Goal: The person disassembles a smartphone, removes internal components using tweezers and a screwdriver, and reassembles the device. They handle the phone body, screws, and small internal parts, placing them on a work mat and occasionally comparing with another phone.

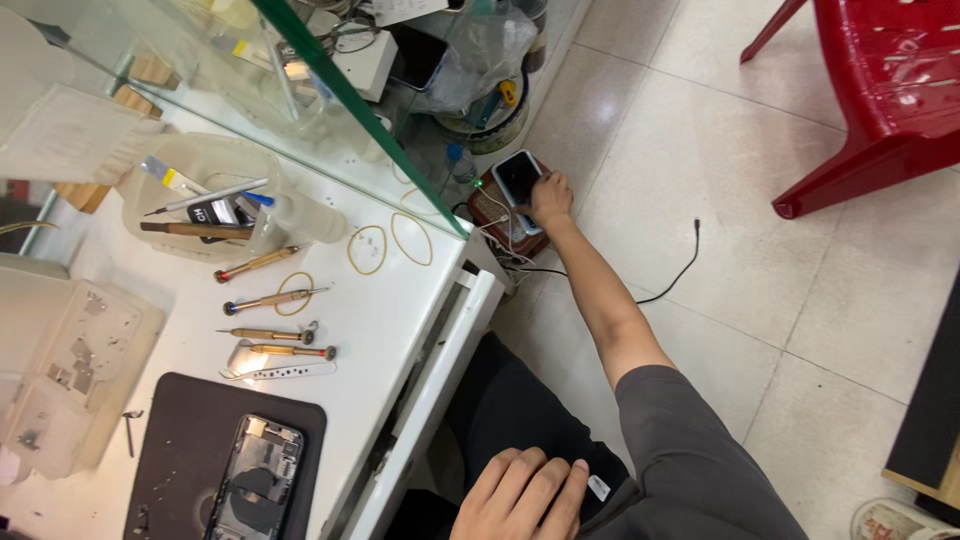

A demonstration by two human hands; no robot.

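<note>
Right hand (551,197), arm stretched toward one o'clock, grips a dark phone (520,180) over the red floor box (497,215); left hand (522,495) rests flat, empty, on the thigh, bracing the lean

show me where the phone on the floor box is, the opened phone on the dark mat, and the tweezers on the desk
phone on the floor box (519,177), head view, middle of its dark screen.
opened phone (258,487), head view, centre of its exposed insides.
tweezers (285,371), head view, middle of the pale blades.
</note>
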